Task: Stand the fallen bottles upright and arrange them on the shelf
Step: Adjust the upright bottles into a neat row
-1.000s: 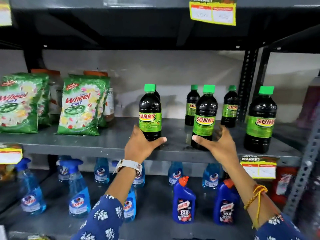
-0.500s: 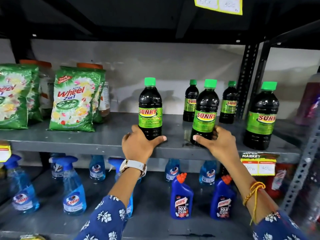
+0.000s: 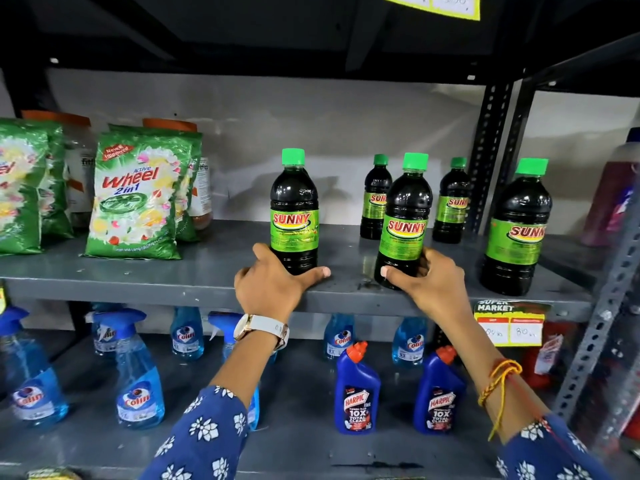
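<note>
Several dark SUNNY bottles with green caps stand upright on the grey middle shelf (image 3: 214, 268). My left hand (image 3: 273, 287) wraps the base of the left front bottle (image 3: 294, 209). My right hand (image 3: 429, 282) grips the base of the middle front bottle (image 3: 405, 216). A third front bottle (image 3: 517, 226) stands free to the right. Two smaller-looking bottles stand behind, one rear bottle (image 3: 375, 199) left of the middle bottle and another rear bottle (image 3: 452, 202) right of it. No bottle lies on its side.
Green Wheel detergent bags (image 3: 138, 199) stand at the shelf's left, with jars behind. Below are blue Colin spray bottles (image 3: 138, 382) and Harpic bottles (image 3: 356, 393). A perforated metal upright (image 3: 602, 327) and a yellow price tag (image 3: 509, 323) are on the right.
Both hands closed in on the bases of the two front bottles. The bottles stayed upright, and the view moved closer and slightly up.
</note>
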`<state>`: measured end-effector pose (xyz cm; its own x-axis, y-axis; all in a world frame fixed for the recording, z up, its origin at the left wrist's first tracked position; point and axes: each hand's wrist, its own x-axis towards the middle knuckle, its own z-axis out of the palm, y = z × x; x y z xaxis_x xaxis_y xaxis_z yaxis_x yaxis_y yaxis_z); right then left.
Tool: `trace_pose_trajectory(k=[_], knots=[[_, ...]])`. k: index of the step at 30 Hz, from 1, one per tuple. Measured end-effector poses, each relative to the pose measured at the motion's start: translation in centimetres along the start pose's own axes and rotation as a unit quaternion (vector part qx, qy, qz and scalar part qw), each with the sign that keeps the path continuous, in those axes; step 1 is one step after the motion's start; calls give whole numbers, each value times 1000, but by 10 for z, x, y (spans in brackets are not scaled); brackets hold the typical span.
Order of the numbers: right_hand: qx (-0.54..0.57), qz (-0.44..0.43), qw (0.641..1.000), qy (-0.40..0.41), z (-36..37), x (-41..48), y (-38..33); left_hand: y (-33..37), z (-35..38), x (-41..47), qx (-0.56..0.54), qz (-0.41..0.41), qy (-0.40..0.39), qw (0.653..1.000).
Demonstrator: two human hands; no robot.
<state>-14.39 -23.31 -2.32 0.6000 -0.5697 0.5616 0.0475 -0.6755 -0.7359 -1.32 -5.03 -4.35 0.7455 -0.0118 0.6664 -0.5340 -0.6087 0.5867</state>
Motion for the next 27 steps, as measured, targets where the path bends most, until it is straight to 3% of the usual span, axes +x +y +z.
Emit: trace_pose_trajectory(k=[21, 24, 27], knots=[[-7, 8, 1000, 1, 3, -7, -3, 7, -4, -4, 8, -16, -21, 1000], [51, 33, 998, 4, -11, -18, 4, 14, -14, -18, -68, 10, 67, 995], [94, -31, 984, 148, -46, -30, 15, 39, -17, -40, -184, 125, 169, 960]])
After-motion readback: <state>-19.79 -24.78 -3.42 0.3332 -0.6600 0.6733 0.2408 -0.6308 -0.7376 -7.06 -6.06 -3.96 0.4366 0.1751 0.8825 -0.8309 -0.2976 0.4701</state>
